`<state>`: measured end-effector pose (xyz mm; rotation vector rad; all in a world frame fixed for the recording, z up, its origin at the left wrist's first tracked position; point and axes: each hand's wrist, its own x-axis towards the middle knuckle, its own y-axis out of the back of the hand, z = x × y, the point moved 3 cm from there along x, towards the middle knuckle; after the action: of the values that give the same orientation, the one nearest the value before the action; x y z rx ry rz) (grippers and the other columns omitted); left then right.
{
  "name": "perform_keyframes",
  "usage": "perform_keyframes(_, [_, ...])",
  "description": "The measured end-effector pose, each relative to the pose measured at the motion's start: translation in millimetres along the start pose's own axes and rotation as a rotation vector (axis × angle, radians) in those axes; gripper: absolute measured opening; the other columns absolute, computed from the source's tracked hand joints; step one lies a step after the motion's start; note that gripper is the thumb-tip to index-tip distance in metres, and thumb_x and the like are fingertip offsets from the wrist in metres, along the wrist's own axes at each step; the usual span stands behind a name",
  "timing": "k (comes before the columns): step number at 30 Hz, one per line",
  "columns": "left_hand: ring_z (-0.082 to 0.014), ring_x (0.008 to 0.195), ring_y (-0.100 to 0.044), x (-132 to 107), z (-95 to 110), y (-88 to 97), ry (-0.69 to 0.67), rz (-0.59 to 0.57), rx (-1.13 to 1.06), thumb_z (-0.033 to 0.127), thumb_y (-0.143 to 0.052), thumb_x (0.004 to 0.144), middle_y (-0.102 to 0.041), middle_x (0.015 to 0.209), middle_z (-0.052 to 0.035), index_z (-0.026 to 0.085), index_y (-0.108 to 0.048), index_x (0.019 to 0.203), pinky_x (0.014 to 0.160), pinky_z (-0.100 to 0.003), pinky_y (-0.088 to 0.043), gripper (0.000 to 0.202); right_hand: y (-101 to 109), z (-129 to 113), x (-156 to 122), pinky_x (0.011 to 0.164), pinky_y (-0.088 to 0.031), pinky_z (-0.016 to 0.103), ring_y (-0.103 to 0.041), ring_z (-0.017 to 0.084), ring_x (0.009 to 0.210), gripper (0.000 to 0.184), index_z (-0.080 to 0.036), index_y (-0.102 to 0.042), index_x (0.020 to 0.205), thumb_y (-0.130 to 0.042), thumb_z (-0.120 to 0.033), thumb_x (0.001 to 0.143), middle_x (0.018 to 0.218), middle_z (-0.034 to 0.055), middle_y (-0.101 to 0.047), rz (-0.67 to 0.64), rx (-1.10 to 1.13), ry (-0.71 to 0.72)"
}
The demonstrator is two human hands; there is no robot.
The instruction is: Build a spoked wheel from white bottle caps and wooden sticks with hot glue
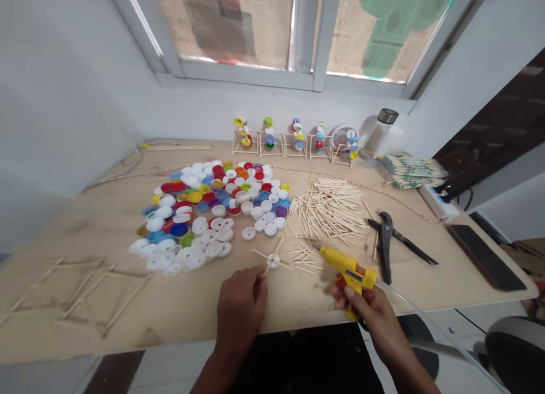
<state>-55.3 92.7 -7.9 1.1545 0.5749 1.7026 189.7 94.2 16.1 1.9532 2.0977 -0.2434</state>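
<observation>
My left hand (242,304) rests at the table's front edge, its fingertips pinching one arm of a small stick cross (273,260). A white round piece, apparently a bottle cap, sits at the middle of that cross. In my right hand (361,303) is a yellow hot glue gun (346,264), gripped by its handle with the nozzle pointing left. A clear glue stick trails from its rear. Between the hands lie several short cut sticks (305,260). Many coloured and white bottle caps (213,212) spread behind my left hand.
A heap of sticks (330,206) lies beside black pliers (385,240). A phone (485,256), a power strip (439,202) and packaged sticks (411,170) are at right. Cap-and-stick models (296,138) and a glass bottle (378,133) stand along the wall. Stick frames (85,292) lie at left.
</observation>
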Motion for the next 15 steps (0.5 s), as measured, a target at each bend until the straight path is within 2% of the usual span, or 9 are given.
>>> perform_keyframes(5, [-0.0184, 0.071, -0.062, -23, 0, 10.1, -0.015, -0.041, -0.039, 0.026, -0.049, 0.085, -0.067, 0.077, -0.0029, 0.020, -0.061, 0.091, 0.070, -0.031, -0.045, 0.015, 2, 3, 2, 0.070, -0.050, 0.034, -0.065, 0.022, 0.069, 0.047, -0.015, -0.069, 0.089, -0.068, -0.058, 0.071, 0.083, 0.0110, -0.073, 0.007, 0.054, -0.025])
perform_keyframes(11, [-0.0171, 0.070, -0.062, -39, 18, 16.5, -0.031, -0.052, -0.093, 0.028, -0.051, 0.085, -0.067, 0.076, -0.0014, 0.021, -0.060, 0.091, 0.068, -0.030, -0.046, 0.013, 5, 5, 4, 0.072, -0.048, 0.032, -0.065, 0.022, 0.074, 0.046, -0.015, -0.067, 0.065, -0.062, -0.060, 0.076, 0.081, 0.0120, -0.073, -0.032, -0.002, -0.022])
perform_keyframes(15, [-0.0169, 0.070, -0.061, -34, 22, 17.4, -0.008, -0.026, -0.097, 0.028, -0.050, 0.086, -0.066, 0.076, -0.0014, 0.020, -0.059, 0.092, 0.068, -0.029, -0.046, 0.014, 5, 4, 4, 0.074, -0.047, 0.032, -0.064, 0.023, 0.079, 0.046, -0.016, -0.068, 0.065, -0.061, -0.059, 0.077, 0.083, 0.0120, -0.072, -0.055, -0.019, -0.005])
